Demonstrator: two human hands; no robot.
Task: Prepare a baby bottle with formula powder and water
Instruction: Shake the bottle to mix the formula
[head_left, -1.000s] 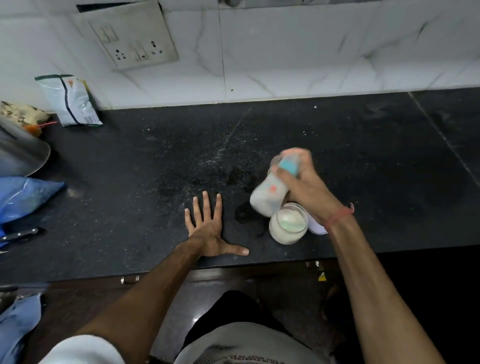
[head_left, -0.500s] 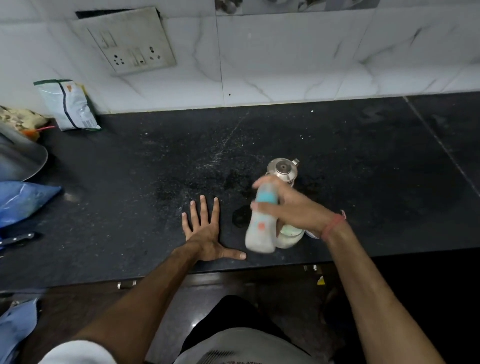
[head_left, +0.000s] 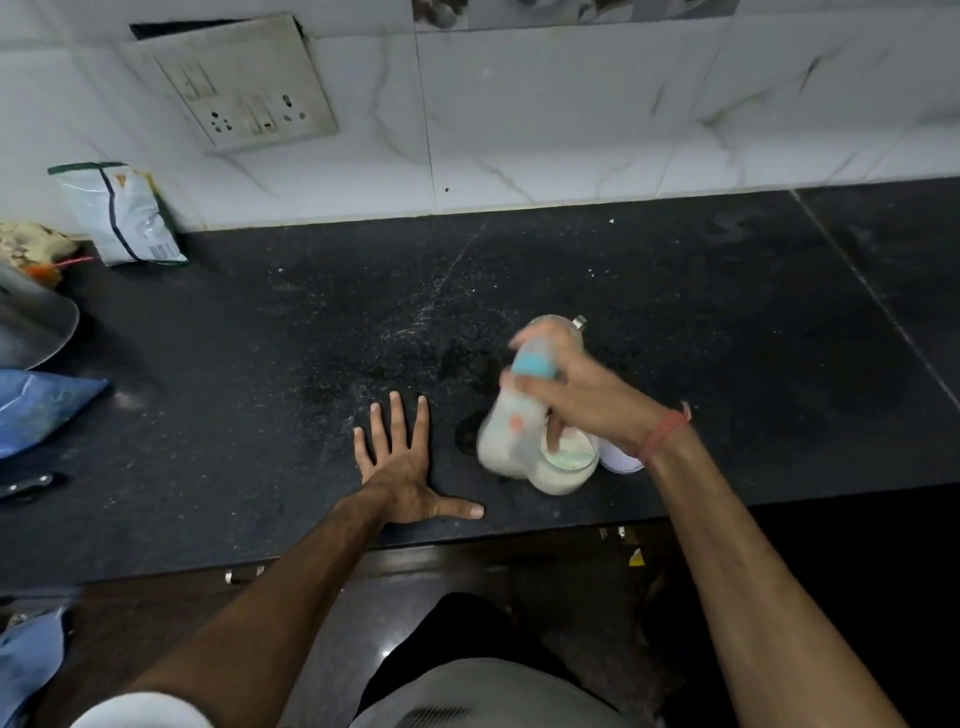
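The right hand has its grip curled round one baby bottle, blurred, tilted, held above the desk near its front edge. The left hand lies flat, fingers spread, holding nothing. One open powder jar stands just beside the bottle. Open desk surface extends right and rearward. One pouch leans against the wall; its print is unreadable.

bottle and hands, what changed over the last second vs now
The right hand keeps gripping the baby bottle and shaking it: raised and tilted a second ago, lower and nearer the counter edge half a second ago, now raised again, blurred. The left hand stayed flat on the counter; the jar stayed put.
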